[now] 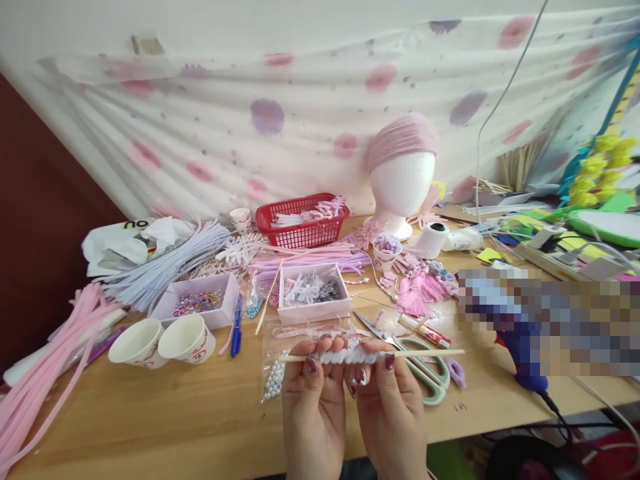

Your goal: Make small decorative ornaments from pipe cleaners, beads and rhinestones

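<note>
A: What's at the back?
B: A flowered white cloth (310,113), hanging behind the red basket (305,235). A wooden table (200,413) carries that basket near its far side.
A: And on top, biggest first?
B: A foam head (403,183) in a pink wrap (406,137), right of the basket. Next the basket itself, with pink and white strips (320,211) inside. In front of it are 2 pale boxes: 1 directly ahead, holding white and silvery pieces (313,288), the other farther left, with coloured gems (199,302).
A: The hands?
B: Well in front of the basket. The left hand (314,408) is pinched on a pale stick (453,352) near its left end; the right hand (393,403) clamps it farther right.
A: Smaller still?
B: Green-handled scissors (406,344), front-right of the basket; 2 paper cups (187,340), front-left.
A: And the piece itself?
B: A pale blue fuzzy coil (350,355), wound around the stick between both thumbs, also well in front of the basket.
</note>
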Demonstrator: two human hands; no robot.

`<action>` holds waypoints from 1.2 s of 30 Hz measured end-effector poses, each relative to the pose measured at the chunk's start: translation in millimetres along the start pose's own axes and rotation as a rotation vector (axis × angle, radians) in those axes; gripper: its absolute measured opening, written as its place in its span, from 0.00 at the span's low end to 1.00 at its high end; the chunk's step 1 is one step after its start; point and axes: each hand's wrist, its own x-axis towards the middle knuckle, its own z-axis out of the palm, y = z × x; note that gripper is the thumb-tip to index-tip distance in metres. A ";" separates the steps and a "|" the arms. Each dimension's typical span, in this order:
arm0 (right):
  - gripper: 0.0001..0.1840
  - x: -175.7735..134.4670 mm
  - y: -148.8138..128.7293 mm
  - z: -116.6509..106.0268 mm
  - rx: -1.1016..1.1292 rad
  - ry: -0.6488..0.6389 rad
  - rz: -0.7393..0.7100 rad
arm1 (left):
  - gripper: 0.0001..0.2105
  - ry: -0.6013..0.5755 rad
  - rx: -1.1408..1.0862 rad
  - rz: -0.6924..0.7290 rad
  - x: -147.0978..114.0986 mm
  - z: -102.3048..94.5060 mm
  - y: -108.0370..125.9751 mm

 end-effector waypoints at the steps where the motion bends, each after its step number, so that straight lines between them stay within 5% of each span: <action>1: 0.12 -1.1 0.6 0.2 0.002 -0.015 0.006 | 0.09 -0.008 -0.002 -0.016 -1.0 -0.3 -2.1; 12: 0.11 -4.6 7.7 -10.6 -0.082 -0.057 0.051 | 0.10 -0.049 0.101 -0.066 -6.7 -6.4 -17.8; 19: 0.13 -6.0 3.9 -9.8 -0.073 -0.048 0.177 | 0.29 -0.003 0.256 -0.104 -11.4 -8.6 -15.2; 24: 0.09 0.1 0.8 -10.3 -0.147 -0.085 -0.030 | 0.29 -0.056 0.243 -0.146 -5.4 -5.7 -7.0; 30: 0.11 4.6 -7.4 -19.0 -0.473 -0.227 -0.374 | 0.15 0.017 0.165 -0.145 0.6 -2.5 9.6; 36: 0.12 5.1 -8.5 -24.6 -0.572 -0.255 -0.413 | 0.10 -0.004 0.160 -0.235 1.5 0.0 9.5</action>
